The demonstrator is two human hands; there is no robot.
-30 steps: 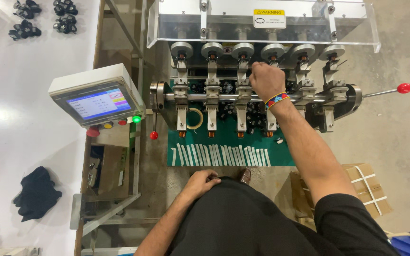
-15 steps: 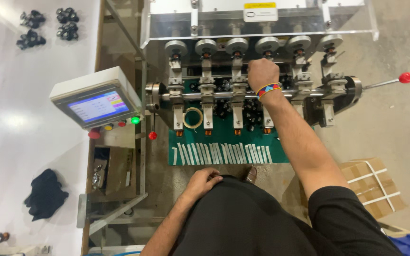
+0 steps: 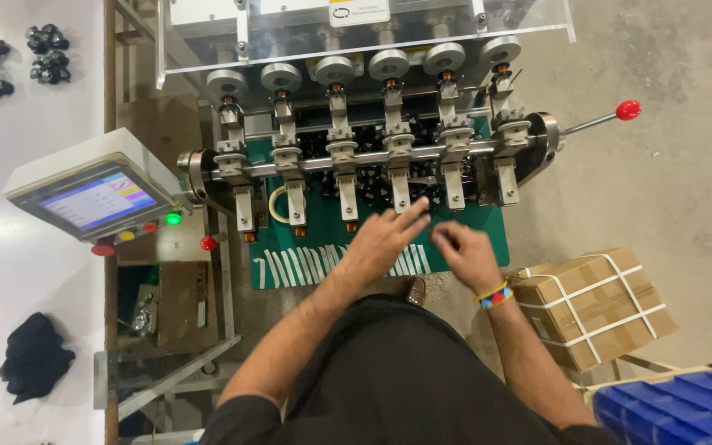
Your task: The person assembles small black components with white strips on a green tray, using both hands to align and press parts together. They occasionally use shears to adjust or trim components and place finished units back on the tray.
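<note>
A multi-spindle winding machine (image 3: 389,148) stands before me, with a row of round caps on top and a steel bar across several heads. On its green tray (image 3: 488,235) lies a row of white strips (image 3: 290,268). My left hand (image 3: 381,239) hovers over those strips with its fingers spread and nothing in it. Beside it, my right hand (image 3: 465,254), with a bright beaded wristband, sits above the tray's right end, fingers curled together at the tips. Whether they pinch something small I cannot make out.
A touch-screen panel (image 3: 96,198) with green, yellow and red buttons sits at the left. A red-knobbed lever (image 3: 626,110) sticks out on the right. A strapped cardboard box (image 3: 591,305) and a blue crate (image 3: 686,408) lie on the concrete floor. Dark parts rest on the white table (image 3: 10,272).
My right hand has come down from the machine's heads to the green tray. My left hand has risen from my lap to the white strips. The view has shifted closer.
</note>
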